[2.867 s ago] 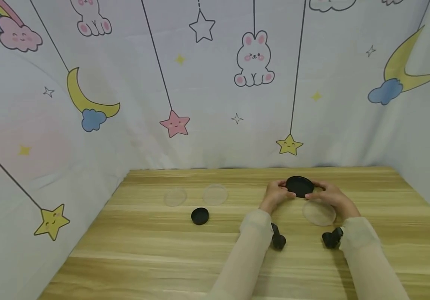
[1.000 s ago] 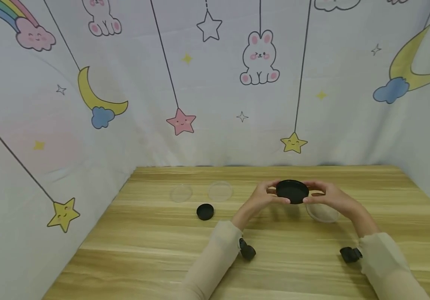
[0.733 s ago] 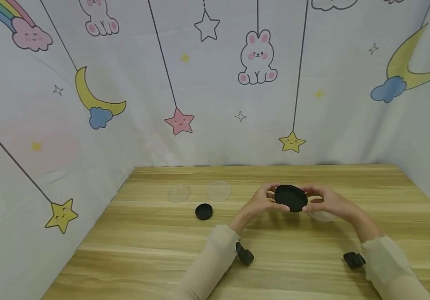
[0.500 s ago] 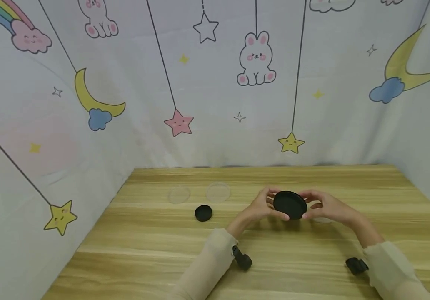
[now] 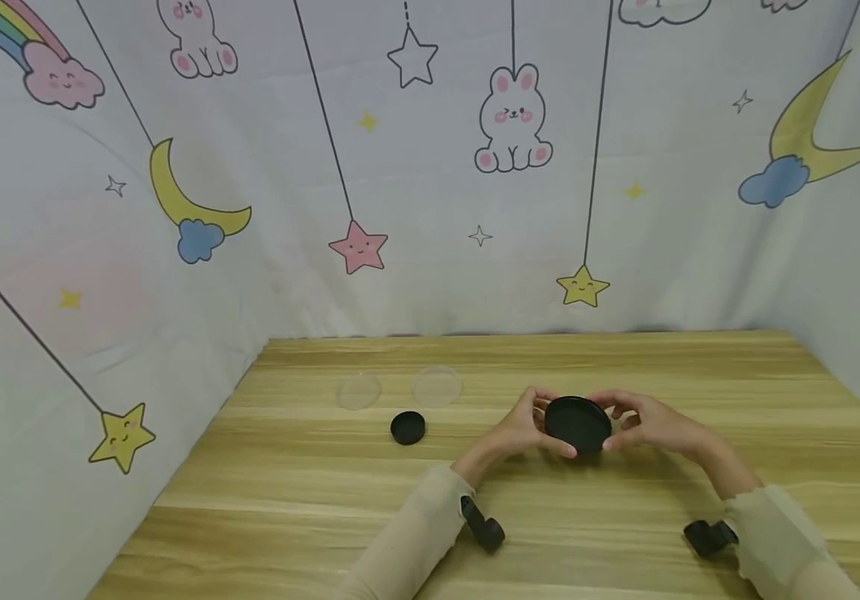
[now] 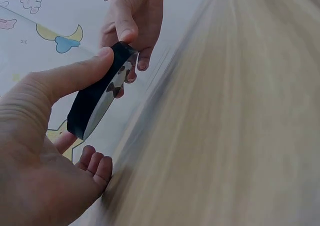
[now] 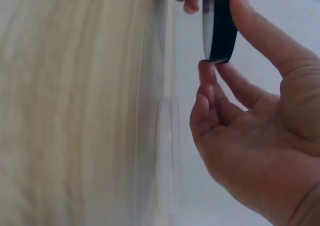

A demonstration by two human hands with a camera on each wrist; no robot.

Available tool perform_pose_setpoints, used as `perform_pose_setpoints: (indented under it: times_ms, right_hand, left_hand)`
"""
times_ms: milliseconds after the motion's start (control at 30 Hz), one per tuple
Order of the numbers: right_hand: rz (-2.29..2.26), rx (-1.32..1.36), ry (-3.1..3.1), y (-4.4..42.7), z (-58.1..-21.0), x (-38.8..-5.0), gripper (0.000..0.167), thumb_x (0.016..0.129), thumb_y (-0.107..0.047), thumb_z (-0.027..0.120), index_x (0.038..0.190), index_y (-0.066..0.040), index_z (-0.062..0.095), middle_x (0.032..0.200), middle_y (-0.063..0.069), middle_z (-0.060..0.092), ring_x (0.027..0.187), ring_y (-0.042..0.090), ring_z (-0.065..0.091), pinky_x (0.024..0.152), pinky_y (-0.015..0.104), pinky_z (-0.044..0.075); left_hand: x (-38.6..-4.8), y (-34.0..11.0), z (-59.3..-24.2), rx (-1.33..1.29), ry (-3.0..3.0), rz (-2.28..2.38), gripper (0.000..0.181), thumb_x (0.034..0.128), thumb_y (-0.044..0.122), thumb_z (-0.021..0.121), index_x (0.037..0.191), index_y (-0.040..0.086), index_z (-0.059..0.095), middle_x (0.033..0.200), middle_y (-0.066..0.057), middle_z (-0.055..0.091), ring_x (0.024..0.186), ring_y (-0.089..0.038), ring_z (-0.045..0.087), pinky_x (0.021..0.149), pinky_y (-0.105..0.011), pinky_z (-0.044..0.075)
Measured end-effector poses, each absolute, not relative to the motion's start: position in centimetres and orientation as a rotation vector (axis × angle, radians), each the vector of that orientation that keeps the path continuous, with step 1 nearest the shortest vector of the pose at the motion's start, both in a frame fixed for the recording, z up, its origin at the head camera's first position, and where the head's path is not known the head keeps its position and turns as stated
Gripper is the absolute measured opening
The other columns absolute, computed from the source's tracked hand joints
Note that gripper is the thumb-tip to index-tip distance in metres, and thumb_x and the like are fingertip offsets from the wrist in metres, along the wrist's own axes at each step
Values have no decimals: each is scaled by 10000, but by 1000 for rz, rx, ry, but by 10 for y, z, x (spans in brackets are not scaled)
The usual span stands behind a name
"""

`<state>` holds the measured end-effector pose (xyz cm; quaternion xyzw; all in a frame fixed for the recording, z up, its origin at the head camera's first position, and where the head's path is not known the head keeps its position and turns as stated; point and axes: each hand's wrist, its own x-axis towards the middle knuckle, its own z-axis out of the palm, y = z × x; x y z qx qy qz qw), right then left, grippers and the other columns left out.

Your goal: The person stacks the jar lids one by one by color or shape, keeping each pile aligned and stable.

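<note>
Between my two hands is a round black shallow dish [image 5: 578, 425], tilted, seen edge-on in the left wrist view as a black rim [image 6: 95, 98] with a shiny flat side. My left hand [image 5: 517, 425] pinches its left edge with thumb and fingers. On the opposite edge, my right hand [image 5: 652, 425] grips it the same way; in the right wrist view the right hand [image 7: 260, 121] has its thumb on the black rim [image 7: 224, 25]. A clear disc [image 7: 169, 151] stands out low beside that hand; the head view hides it behind the right hand.
Left of the hands, a smaller black round dish [image 5: 407, 427] lies on the wooden table [image 5: 310, 517]. Behind it are two clear discs, one at the left [image 5: 358, 390] and one further right [image 5: 437, 386]. A patterned curtain [image 5: 430, 183] stands behind the table.
Both hands have brought the black dish from the back of the table toward the front and slightly left. The clear disc near the right hand has gone out of sight in the head view.
</note>
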<state>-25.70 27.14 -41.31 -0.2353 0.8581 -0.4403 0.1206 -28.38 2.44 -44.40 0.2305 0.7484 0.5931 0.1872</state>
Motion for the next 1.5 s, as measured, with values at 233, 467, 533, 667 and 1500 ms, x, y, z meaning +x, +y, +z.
perform_pose_setpoints:
  times_ms: [233, 467, 533, 667, 1500]
  right_hand:
    - [-1161, -680, 2635, 262, -420, -257, 707, 752, -220, 843, 1348, 6, 537, 1330, 303, 492, 1148, 421, 466, 893, 566, 452]
    - [-1122, -583, 2702, 266, -422, -257, 726, 725, -282, 862, 1348, -60, 564, 1239, 274, 465, 1153, 392, 406, 864, 494, 422]
    - [-1116, -554, 2709, 267, -423, -257, 729, 724, -293, 863, 1350, -68, 565, 1228, 265, 453, 1153, 392, 381, 867, 500, 410]
    - [-1102, -532, 2711, 267, -423, -257, 732, 723, -302, 863, 1348, -64, 568, 1186, 238, 446, 1113, 374, 360, 836, 439, 384]
    - [-1051, -562, 2720, 266, -426, -255, 770, 728, -315, 858, 1370, -42, 531, 1223, 275, 452, 1117, 396, 389, 834, 439, 392]
  left_hand:
    - [-281, 21, -452, 680, 2178, 1648, 713, 699, -11, 832, 1288, 55, 435, 1025, 2, 438, 884, -90, 441, 783, -166, 424]
    - [-284, 25, -454, 713, 2231, 1626, 691, 699, -3, 840, 1282, 35, 471, 949, 35, 410, 852, -71, 434, 762, -148, 416]
    - [-285, 26, -455, 720, 2253, 1610, 689, 696, 4, 846, 1284, 32, 486, 948, 38, 399, 851, -68, 415, 756, -146, 401]
    - [-285, 28, -456, 734, 2298, 1576, 673, 678, 11, 865, 1262, 26, 531, 941, 47, 389, 832, -60, 378, 734, -144, 360]
    - [-282, 29, -449, 784, 2409, 1370, 781, 692, 69, 873, 1370, -7, 494, 995, 20, 394, 844, -43, 322, 757, -148, 314]
